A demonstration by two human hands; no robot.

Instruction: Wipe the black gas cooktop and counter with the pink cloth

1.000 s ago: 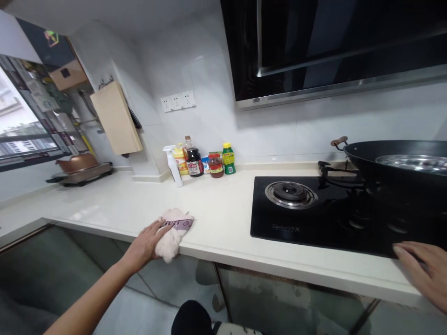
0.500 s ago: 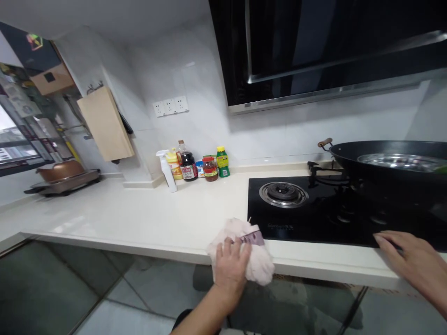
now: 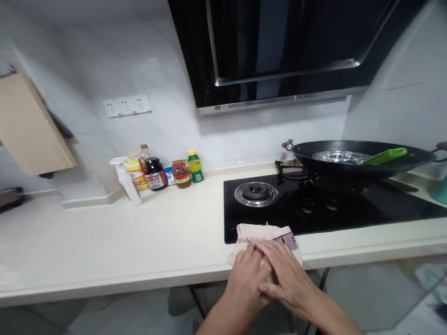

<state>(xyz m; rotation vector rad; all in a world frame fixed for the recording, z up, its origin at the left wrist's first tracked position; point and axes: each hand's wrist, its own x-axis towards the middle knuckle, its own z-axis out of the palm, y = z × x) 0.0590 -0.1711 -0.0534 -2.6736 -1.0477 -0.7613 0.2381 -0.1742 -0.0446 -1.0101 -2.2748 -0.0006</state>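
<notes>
A spray bottle (image 3: 128, 181) stands below wall sockets (image 3: 126, 105), well left of a black wok (image 3: 349, 172).

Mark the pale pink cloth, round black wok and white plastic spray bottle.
Pale pink cloth (image 3: 257, 231), head view: upper part.
Round black wok (image 3: 337, 173), head view: outer wall.
White plastic spray bottle (image 3: 130, 185), head view: body.

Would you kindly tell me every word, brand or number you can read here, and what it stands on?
No text can be read with certainty.
Dark bottle, yellow container, red-lidded jar, green bottle, blue-and-white container: label print too small and blurred.
Cloth: markings on its purple band, too blurred to read.
</notes>
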